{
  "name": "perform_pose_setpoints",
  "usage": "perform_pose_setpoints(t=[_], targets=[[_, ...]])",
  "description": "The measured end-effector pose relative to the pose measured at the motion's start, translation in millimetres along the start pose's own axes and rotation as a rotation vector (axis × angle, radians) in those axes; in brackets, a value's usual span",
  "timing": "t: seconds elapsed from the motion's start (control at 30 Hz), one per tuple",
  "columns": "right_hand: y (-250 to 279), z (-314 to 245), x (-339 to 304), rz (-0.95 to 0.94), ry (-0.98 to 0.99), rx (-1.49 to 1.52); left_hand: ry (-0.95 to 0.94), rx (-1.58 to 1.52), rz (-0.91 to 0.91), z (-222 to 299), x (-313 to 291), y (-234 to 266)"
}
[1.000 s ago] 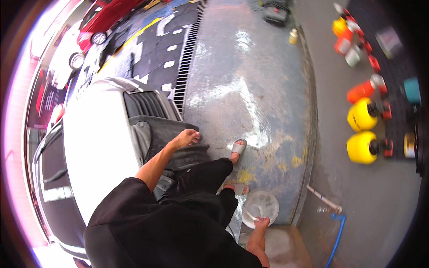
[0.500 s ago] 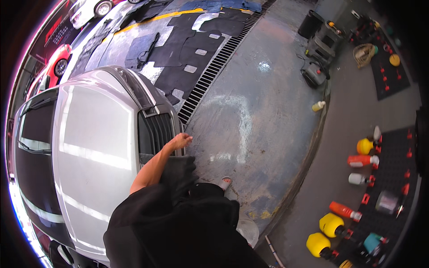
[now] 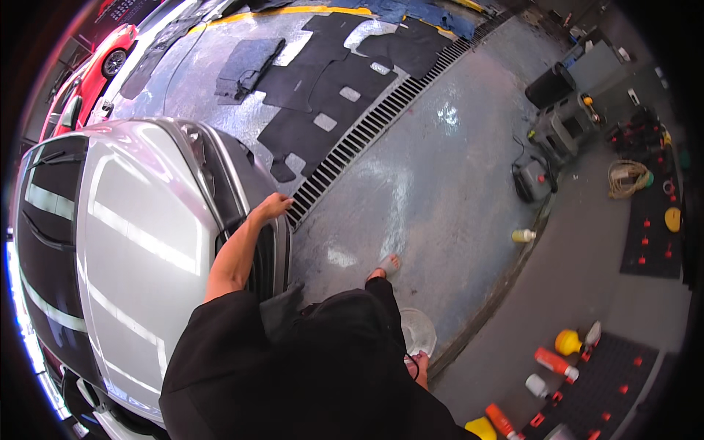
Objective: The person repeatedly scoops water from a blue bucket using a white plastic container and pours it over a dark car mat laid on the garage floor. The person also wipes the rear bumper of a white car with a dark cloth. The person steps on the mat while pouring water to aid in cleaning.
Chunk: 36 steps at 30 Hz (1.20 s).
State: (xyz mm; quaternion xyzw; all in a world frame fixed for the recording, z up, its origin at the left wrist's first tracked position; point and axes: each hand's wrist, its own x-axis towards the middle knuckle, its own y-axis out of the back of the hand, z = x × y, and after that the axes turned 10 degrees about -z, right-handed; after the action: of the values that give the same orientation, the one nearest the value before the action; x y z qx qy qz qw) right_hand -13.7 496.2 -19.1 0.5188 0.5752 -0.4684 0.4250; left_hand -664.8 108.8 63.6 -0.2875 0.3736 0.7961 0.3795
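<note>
My left hand (image 3: 271, 207) reaches out over the front corner of the silver car (image 3: 147, 213), beside its dark grille (image 3: 262, 268). Its fingers are bent loosely together, and I see nothing in them. It cannot be told whether it touches the bodywork. Low at my right side, my right hand (image 3: 418, 364) is closed at the near side of a translucent round bucket (image 3: 416, 327); part of that hand is hidden by my black clothing. A dark grey cloth (image 3: 282, 309) hangs between my body and the car.
A slotted drain (image 3: 367, 132) crosses the wet floor, with dark floor mats (image 3: 312, 88) spread beyond it. Grey machines (image 3: 561, 132) and a yellowish bottle (image 3: 523, 235) stand along the right wall. Spray bottles (image 3: 555, 363) hang there on a pegboard (image 3: 612, 374). A red car (image 3: 88, 81) is far left.
I have stepped forward along the car's front. My left hand has shifted up and left in the picture. The bucket has moved along with me, and my right hand has come into view.
</note>
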Motion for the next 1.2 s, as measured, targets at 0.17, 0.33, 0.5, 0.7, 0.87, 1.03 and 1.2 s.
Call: perform_pose_setpoints(t=[0.17, 0.33, 0.5, 0.7, 0.87, 1.03, 1.2], targets=[[-149, -96, 53, 0.083, 0.043, -0.261, 0.080, -0.121, 0.181, 17, 8, 72], [-301, -180, 80, -0.050, 0.051, -0.425, 0.185, -0.242, 0.146, 17, 35, 96], [-482, -266, 114, -0.051, 0.006, -0.570, 0.231, -0.508, 0.166, -16, 84, 117], [-718, -328, 132, -0.063, 0.016, -0.722, 0.519, -0.844, 0.256, -41, 127, 205], [-880, -346, 139, -0.092, 0.070, -0.765, 0.396, -0.802, 0.318, -8, 219, 366], [-1077, -348, 175, -0.136, -0.052, -0.882, 0.339, -0.753, 0.441, 9, 300, 509], [-1291, -314, 238, -0.099, -0.060, -1.139, 0.563, -0.731, 0.610, 8, 318, 583]])
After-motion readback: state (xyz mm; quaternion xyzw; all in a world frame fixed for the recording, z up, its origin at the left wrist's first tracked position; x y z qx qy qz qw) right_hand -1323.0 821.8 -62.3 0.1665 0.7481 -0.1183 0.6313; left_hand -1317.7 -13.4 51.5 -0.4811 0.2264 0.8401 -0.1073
